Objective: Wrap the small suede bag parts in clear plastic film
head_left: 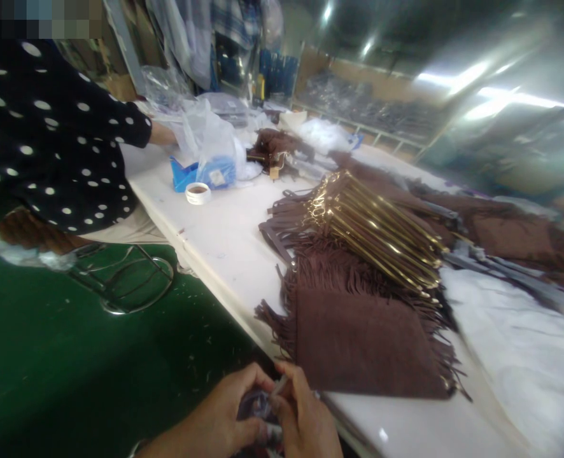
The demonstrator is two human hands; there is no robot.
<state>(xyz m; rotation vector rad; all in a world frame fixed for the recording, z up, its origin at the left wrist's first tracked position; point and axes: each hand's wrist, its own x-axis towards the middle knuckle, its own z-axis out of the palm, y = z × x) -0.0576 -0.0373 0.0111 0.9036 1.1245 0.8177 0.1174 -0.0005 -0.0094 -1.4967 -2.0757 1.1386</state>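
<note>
At the table's near edge, my left hand (219,410) and my right hand (305,416) are close together. The fingers of both are closed on a small, crumpled, greyish, shiny thing (261,405), perhaps plastic; its kind is not clear, and fingers cover part of it. Just beyond my right hand lies a flat brown fringed bag (363,343), its fringe spread over the table. On its far part rests a bundle of gold-coloured metal bars (382,232) with small rings at one end.
A blue tape dispenser (215,173) and a tape roll (198,193) stand on the white table (229,254). White sheeting (511,343) lies at right, more brown fringed pieces (511,235) behind. A person in a polka-dot top (57,133) works at left, near a stool (139,280).
</note>
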